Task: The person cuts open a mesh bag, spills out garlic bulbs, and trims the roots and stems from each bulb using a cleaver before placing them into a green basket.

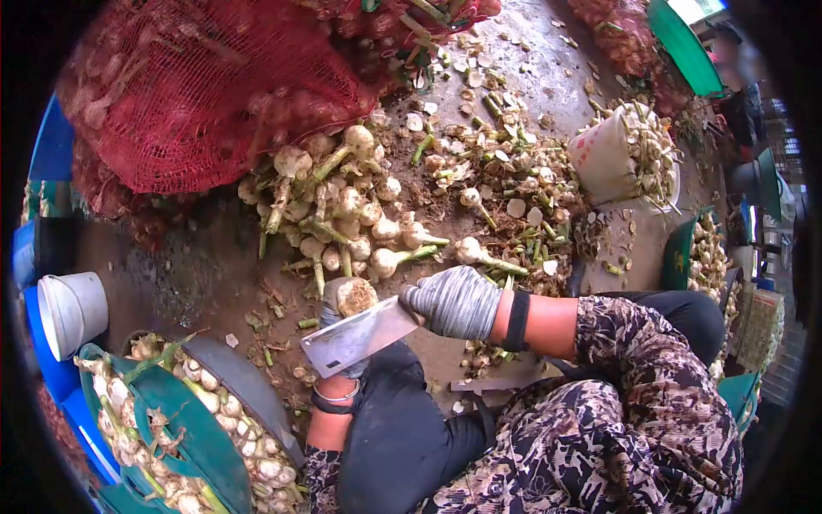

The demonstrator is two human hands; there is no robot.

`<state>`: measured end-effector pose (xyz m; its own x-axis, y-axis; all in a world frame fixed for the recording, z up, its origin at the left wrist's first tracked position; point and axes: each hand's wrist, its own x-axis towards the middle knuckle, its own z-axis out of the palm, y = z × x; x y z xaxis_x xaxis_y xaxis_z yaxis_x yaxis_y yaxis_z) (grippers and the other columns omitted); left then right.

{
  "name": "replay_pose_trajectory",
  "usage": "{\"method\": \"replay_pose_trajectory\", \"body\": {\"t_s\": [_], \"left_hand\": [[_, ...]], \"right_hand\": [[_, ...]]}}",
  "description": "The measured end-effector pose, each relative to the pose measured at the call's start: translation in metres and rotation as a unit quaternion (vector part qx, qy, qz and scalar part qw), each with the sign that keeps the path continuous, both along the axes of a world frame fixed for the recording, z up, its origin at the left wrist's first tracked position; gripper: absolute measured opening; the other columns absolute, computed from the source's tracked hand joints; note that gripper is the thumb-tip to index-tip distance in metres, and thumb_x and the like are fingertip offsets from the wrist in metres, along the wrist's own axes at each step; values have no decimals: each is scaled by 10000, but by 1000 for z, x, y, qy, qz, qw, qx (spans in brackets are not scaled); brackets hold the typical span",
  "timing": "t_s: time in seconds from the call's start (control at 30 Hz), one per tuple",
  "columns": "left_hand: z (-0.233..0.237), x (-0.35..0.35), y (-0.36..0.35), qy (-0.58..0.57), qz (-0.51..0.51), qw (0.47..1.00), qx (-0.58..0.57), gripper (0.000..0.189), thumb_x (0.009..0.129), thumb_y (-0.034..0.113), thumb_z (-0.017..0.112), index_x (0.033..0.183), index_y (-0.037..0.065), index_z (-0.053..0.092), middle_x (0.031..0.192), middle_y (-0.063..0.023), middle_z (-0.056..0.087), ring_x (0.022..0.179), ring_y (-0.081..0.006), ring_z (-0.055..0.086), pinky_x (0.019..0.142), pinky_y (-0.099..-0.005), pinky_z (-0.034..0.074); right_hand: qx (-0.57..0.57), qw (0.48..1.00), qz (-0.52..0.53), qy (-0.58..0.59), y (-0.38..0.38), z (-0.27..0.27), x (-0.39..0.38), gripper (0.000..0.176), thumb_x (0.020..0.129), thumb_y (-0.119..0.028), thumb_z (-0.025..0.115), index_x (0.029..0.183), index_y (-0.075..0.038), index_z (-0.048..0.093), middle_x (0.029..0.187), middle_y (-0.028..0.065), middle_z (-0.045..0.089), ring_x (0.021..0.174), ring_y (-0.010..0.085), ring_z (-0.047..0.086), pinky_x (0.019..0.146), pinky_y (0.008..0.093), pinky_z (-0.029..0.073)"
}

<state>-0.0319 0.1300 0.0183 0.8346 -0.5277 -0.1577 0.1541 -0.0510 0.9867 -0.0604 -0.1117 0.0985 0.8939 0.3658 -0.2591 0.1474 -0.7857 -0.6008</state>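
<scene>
Grey-knit gloved hands clenched: the right (455,301) grasps a broad silver cleaver (353,337), the left (329,318) 1 round whitish garlic bulb (356,296), beside the blade.
Work looks partway: green stalk cuttings (493,106) lie scattered, while long-stalked pale bulbs (349,202) heaped ahead seem untrimmed.

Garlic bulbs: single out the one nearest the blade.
The bulb in the left hand, its brown root end showing just above the blade; the other bulbs in view are in neither hand.
</scene>
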Motion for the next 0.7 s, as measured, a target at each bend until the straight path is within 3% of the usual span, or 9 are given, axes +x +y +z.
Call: {"method": "replay_pose_trajectory", "body": {"t_s": [0.07,0.17,0.2,0.3,0.37,0.4,0.5,0.6,0.7], "left_hand": [[-2,4,0,-216,-47,961,163,393,871,155,628,1249,121,528,1127,-77,610,981,-235,613,902,-371,506],[10,16,-12,-490,-108,814,292,268,851,167,606,1113,175,658,949,-52,681,801,-243,669,786,-390,538],[24,16,-15,-471,-159,802,330,261,854,127,605,1112,131,647,947,-70,676,819,-262,661,805,-411,531],[57,10,-39,-124,82,974,171,455,738,161,794,1106,55,547,917,-98,620,853,-212,622,801,-362,521],[75,21,-31,-247,17,955,161,552,709,191,834,1133,52,510,957,-80,585,871,-202,589,784,-321,516],[66,28,-33,-200,52,968,140,529,709,162,823,1125,57,514,986,-77,583,881,-203,590,775,-326,523],[53,25,-39,-113,10,986,124,615,704,263,864,1160,55,508,994,-78,581,871,-200,580,790,-328,514],[39,33,-55,-304,-17,938,165,875,611,433,890,1264,35,465,1135,-142,524,1042,-294,538,931,-400,447],[43,44,-48,-405,34,900,155,878,711,496,808,1333,10,424,1274,-170,465,1171,-312,483,1008,-403,401]], "right_hand": [[21,999,-22,-37,-4,-9,1,141,754,-133,612,883,-87,578,698,135,598,685,373,636,573,476,491],[-20,999,-36,-27,-9,-24,4,163,746,-125,612,903,-88,593,736,153,617,720,372,645,604,477,499],[-5,998,-42,-53,-10,-25,3,161,742,-118,614,899,-87,591,734,156,614,723,375,644,616,478,503],[-107,979,-175,20,-30,-64,7,122,789,-102,609,908,-93,580,758,158,636,734,357,658,632,447,516],[-56,956,-288,-15,-77,-91,2,101,849,-152,636,914,-93,586,768,157,650,741,349,666,645,414,522],[-95,959,-267,29,-81,-77,3,182,835,-191,662,978,-94,605,790,148,668,788,345,681,693,429,538],[211,941,-255,75,-42,-32,8,439,848,-357,731,1150,-59,621,931,141,689,841,252,675,732,371,526],[433,833,-287,190,9,-11,18,531,872,-442,710,1196,-35,608,932,16,654,872,100,557,795,310,497],[330,877,-299,184,8,9,33,540,834,-402,758,1185,-24,597,976,65,663,904,115,577,834,315,493]]}}
